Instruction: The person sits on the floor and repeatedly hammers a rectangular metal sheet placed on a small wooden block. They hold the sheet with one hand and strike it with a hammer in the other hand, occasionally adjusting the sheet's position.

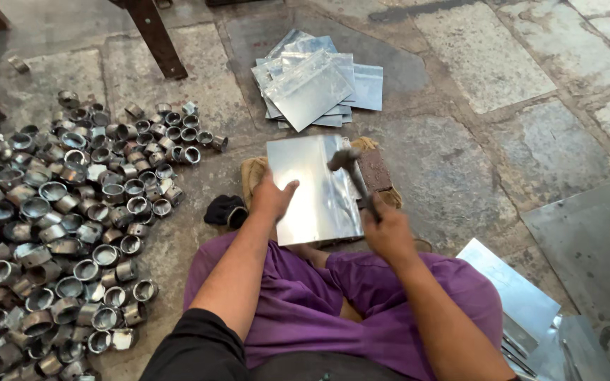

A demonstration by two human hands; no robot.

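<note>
A single head-worn camera looked steeply down and forward from the seated person's own position. It sat close above the lap and hands, taking in the stone floor (503, 63) ahead and beside.

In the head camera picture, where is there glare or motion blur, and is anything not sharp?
Head view: soft daylight, weak shadows; glare streaks on the metal sheet under the left hand; the hammer in the right hand is slightly motion-blurred; the metal rings stay fairly sharp.
</note>
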